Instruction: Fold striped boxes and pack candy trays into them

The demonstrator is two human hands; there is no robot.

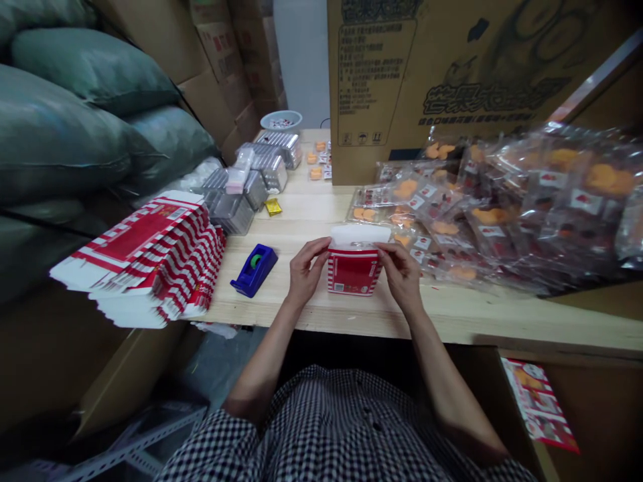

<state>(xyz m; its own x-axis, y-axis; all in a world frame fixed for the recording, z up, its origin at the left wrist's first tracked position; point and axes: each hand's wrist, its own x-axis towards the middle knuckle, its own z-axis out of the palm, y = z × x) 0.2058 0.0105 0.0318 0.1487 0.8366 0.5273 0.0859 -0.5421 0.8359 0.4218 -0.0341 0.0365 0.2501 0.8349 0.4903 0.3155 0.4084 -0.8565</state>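
Note:
A small red box (353, 273) with striped sides stands on the wooden table near its front edge, its white top flap (359, 234) raised. My left hand (307, 269) pinches the box's upper left corner between thumb and fingers. At the upper right corner, my right hand (402, 271) grips the box in the same way. Something clear shows along the box's top edge, too small to make out. To the left of my hands lies a blue tape dispenser (254, 270) with a green core.
Flattened red-and-white boxes (145, 251) are piled at the left table edge, with clear plastic cases (228, 209) behind. A yellow packet (273, 206) lies near them. Clear bags with orange pieces (447, 227) heap up on the right, before a large carton (382, 87).

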